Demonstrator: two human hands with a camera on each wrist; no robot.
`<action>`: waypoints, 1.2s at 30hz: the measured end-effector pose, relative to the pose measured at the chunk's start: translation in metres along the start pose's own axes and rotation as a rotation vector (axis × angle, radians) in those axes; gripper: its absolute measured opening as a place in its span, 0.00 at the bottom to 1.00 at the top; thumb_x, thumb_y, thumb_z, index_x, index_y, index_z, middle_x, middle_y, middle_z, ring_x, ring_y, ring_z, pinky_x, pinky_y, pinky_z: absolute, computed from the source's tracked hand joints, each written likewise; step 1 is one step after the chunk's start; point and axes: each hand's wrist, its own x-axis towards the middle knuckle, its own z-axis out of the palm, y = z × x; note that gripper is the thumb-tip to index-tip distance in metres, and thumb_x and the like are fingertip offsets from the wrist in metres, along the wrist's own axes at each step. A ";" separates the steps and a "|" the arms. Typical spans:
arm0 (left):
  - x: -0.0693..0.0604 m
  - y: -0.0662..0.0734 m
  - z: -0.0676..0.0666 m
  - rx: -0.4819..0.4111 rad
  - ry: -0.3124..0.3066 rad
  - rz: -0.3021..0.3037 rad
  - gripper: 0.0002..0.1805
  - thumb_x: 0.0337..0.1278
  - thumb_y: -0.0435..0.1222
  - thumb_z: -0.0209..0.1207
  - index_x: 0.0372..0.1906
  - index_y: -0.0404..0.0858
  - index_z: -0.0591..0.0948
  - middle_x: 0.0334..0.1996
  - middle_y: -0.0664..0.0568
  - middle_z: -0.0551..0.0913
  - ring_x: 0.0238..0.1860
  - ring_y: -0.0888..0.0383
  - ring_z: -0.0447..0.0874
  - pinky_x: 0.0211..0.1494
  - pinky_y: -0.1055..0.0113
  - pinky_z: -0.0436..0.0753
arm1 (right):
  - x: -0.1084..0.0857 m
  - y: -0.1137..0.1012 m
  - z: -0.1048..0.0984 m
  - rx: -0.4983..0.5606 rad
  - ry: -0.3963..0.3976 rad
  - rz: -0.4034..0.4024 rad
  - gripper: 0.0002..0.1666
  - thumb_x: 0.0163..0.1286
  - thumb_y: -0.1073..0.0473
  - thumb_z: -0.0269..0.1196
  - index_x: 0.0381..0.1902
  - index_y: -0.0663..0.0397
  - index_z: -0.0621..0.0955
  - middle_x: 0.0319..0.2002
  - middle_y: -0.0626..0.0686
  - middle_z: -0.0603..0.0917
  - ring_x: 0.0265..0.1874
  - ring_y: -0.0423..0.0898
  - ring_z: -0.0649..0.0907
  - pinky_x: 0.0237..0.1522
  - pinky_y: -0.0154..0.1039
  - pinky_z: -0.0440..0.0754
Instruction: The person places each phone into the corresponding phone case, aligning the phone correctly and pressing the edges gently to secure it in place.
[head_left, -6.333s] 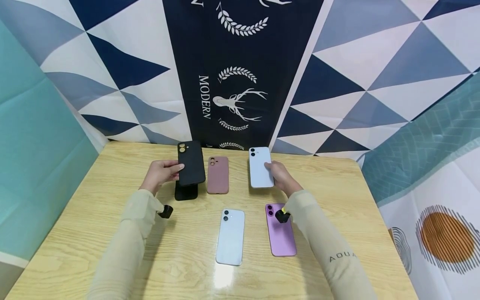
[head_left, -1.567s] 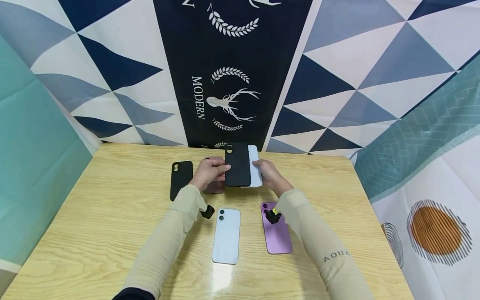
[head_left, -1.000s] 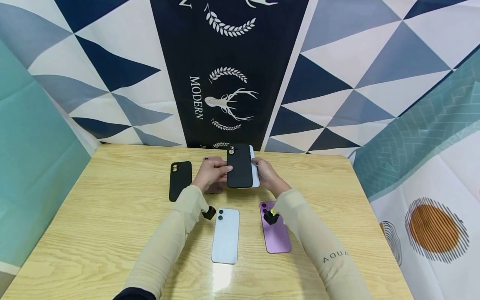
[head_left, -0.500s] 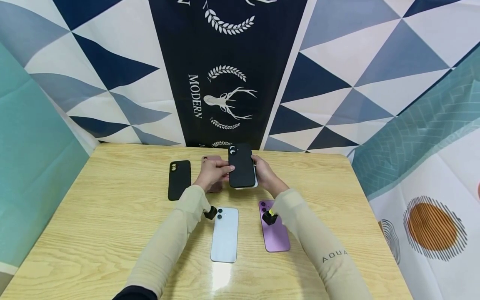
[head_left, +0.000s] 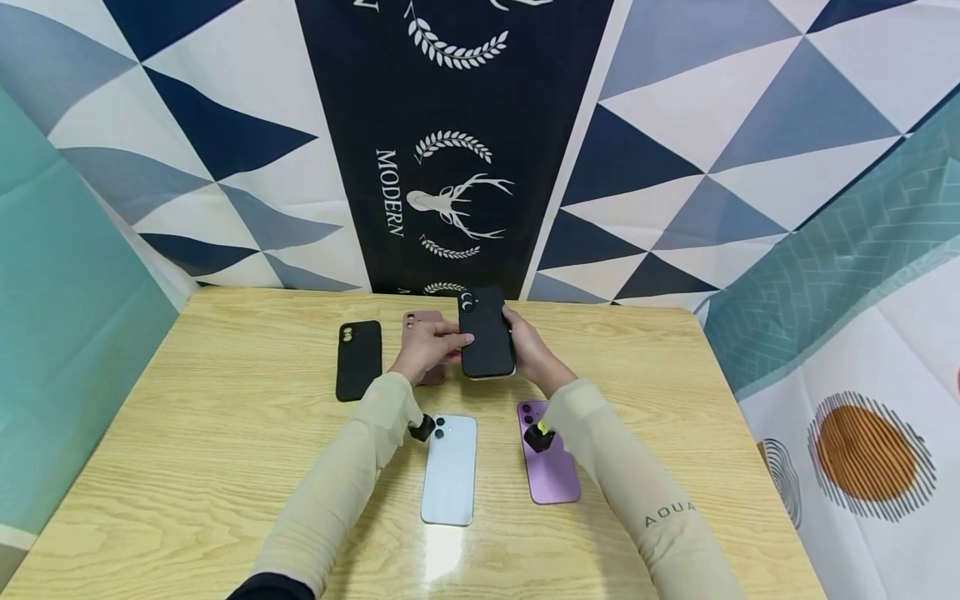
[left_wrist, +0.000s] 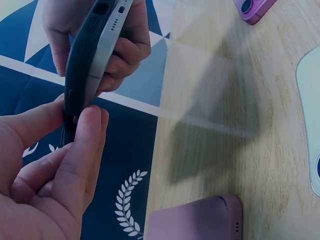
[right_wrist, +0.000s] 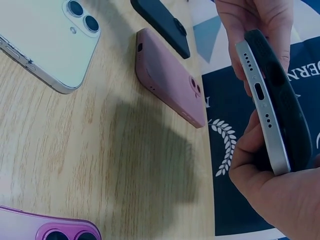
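Above the back of the table, a black phone case (head_left: 487, 333) lies over the back of a white phone (right_wrist: 262, 100). My left hand (head_left: 426, 348) pinches the left edge, thumb on the case; in the left wrist view its fingers reach to the phone side. At the right edge, my right hand (head_left: 532, 348) grips the phone and case together. Both wrist views show the phone's port end standing out of the case, a gap between them there. The case hides most of the phone in the head view, where only a pale strip shows along the lower edge.
A second black case (head_left: 359, 361) lies left on the wooden table (head_left: 225, 467). A pink case (right_wrist: 167, 80) sits partly behind my left hand. Nearer lie a white phone (head_left: 450, 471) and a purple phone (head_left: 553, 467). A patterned cloth (head_left: 465, 125) hangs behind the table.
The black case came from the left, off the other black case, to the phone in my right hand. It slid rightward over the phone until almost all of the phone's back was covered.
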 end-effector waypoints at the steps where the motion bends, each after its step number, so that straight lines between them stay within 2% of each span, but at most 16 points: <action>1: 0.000 0.000 0.000 0.001 0.001 0.001 0.19 0.53 0.40 0.65 0.50 0.38 0.81 0.42 0.46 0.83 0.32 0.60 0.83 0.39 0.71 0.85 | 0.000 0.000 0.000 -0.010 -0.003 0.001 0.31 0.76 0.44 0.35 0.69 0.55 0.59 0.54 0.54 0.69 0.50 0.46 0.72 0.59 0.39 0.70; 4: 0.000 -0.001 0.001 0.011 0.004 0.016 0.19 0.52 0.40 0.66 0.50 0.38 0.81 0.42 0.45 0.84 0.35 0.57 0.85 0.40 0.69 0.85 | -0.001 0.000 0.000 -0.035 0.005 0.015 0.31 0.76 0.44 0.37 0.68 0.55 0.60 0.53 0.53 0.70 0.48 0.44 0.74 0.55 0.37 0.72; 8: 0.001 -0.003 0.002 0.038 0.009 0.038 0.20 0.52 0.40 0.66 0.50 0.37 0.81 0.43 0.44 0.84 0.38 0.51 0.86 0.48 0.61 0.84 | -0.002 0.000 0.000 -0.068 0.020 0.039 0.30 0.74 0.46 0.41 0.67 0.56 0.62 0.47 0.50 0.72 0.40 0.40 0.76 0.45 0.32 0.74; 12: 0.001 -0.003 0.003 0.057 0.015 0.029 0.21 0.51 0.41 0.67 0.50 0.37 0.81 0.40 0.44 0.85 0.39 0.50 0.86 0.53 0.56 0.82 | -0.003 0.001 0.001 -0.101 -0.015 0.029 0.30 0.73 0.48 0.42 0.67 0.59 0.62 0.44 0.51 0.74 0.35 0.39 0.78 0.39 0.30 0.76; 19: 0.000 -0.003 0.004 0.041 0.014 0.011 0.20 0.49 0.40 0.68 0.48 0.37 0.81 0.36 0.46 0.86 0.33 0.55 0.87 0.52 0.55 0.82 | -0.003 0.001 0.001 -0.120 -0.029 0.018 0.30 0.73 0.48 0.43 0.66 0.60 0.62 0.42 0.50 0.74 0.33 0.38 0.78 0.36 0.30 0.78; 24: 0.003 -0.007 0.004 -0.011 -0.021 0.029 0.20 0.49 0.37 0.68 0.48 0.35 0.80 0.37 0.44 0.85 0.29 0.59 0.85 0.51 0.55 0.82 | -0.004 0.002 0.000 -0.145 -0.024 0.010 0.29 0.73 0.48 0.44 0.65 0.61 0.64 0.39 0.49 0.75 0.31 0.38 0.79 0.35 0.30 0.78; 28: 0.003 -0.009 0.004 -0.019 -0.022 0.047 0.18 0.49 0.37 0.68 0.46 0.35 0.80 0.36 0.45 0.85 0.25 0.63 0.83 0.50 0.54 0.82 | -0.003 0.003 0.001 -0.169 -0.026 0.001 0.30 0.73 0.48 0.44 0.65 0.61 0.64 0.42 0.49 0.74 0.33 0.38 0.78 0.36 0.29 0.78; 36: 0.002 -0.011 0.005 -0.024 -0.048 0.046 0.17 0.49 0.37 0.67 0.44 0.35 0.80 0.33 0.47 0.85 0.24 0.64 0.83 0.51 0.53 0.82 | -0.002 0.005 -0.001 -0.209 -0.017 0.002 0.29 0.72 0.50 0.46 0.63 0.63 0.63 0.41 0.50 0.74 0.33 0.39 0.78 0.35 0.29 0.78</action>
